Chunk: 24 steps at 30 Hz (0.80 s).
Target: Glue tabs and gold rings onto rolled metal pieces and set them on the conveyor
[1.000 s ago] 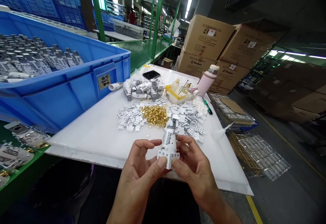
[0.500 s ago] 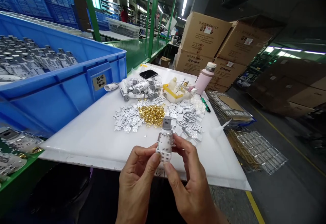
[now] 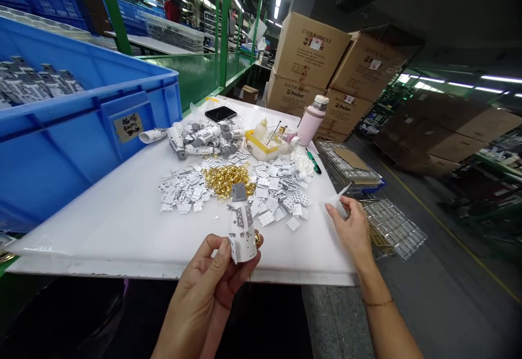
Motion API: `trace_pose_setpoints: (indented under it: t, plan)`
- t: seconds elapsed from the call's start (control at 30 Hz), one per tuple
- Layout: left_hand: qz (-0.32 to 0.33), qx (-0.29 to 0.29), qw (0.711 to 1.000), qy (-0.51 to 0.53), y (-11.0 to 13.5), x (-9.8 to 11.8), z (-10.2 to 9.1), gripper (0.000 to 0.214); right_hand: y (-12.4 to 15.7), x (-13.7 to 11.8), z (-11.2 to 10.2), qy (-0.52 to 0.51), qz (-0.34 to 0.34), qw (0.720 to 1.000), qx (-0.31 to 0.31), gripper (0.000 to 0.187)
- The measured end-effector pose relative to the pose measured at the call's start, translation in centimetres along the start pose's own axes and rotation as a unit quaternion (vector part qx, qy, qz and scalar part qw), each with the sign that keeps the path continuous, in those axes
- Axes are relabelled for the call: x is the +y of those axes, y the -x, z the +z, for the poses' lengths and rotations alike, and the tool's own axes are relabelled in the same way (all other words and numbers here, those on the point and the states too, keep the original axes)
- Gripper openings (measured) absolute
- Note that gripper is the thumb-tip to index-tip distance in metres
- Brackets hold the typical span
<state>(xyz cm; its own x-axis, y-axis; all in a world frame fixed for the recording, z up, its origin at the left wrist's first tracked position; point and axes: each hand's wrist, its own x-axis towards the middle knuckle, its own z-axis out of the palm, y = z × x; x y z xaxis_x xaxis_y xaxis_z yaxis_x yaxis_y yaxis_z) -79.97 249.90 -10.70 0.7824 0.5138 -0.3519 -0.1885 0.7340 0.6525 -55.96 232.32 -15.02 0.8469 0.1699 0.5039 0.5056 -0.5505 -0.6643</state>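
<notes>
My left hand [image 3: 212, 277] is closed around a white plastic cylinder [image 3: 243, 239] with a grey block on top and raised grey lattice details. The part stands nearly upright, and a bit of gold metal shows behind it by my fingertips. Over at the table's right edge, my right hand [image 3: 351, 228] has its thumb and fingers around a translucent white squeeze bottle [image 3: 335, 201] with a pointed tip, lying on its side. Beyond the cylinder are a heap of gold rings [image 3: 228, 178] and loose white perforated plates [image 3: 281, 187], with more plates [image 3: 183, 187] to the left.
Similar white cylinders [image 3: 207, 138] are piled toward the back, near a phone [image 3: 221, 113]. A yellow-rimmed tray [image 3: 265, 152], pink flask [image 3: 312, 122] and green-black tool [image 3: 313, 161] stand or lie at back right. A blue crate [image 3: 81, 136] flanks the left; cartons [image 3: 310, 54] are stacked behind.
My right hand has let go of the cylinder and moved right to the squeeze bottle. My left hand keeps the cylinder, now turned to show its lattice side. The view has shifted right.
</notes>
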Motion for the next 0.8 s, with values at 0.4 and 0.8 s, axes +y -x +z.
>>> trace_pose_setpoints:
  t: [0.4, 0.8]
  plan:
    - [-0.049, 0.039, 0.997, 0.053, 0.3, 0.0, 0.3, 0.008, 4.9, -11.1, -1.3, -0.501, 0.121, 0.834, -0.197, 0.027]
    - [-0.056, 0.0, 0.997, 0.044, 0.6, -0.5, -0.7, 0.017, 7.2, -13.9, -0.4, -0.288, -0.077, 0.954, -0.002, 0.025]
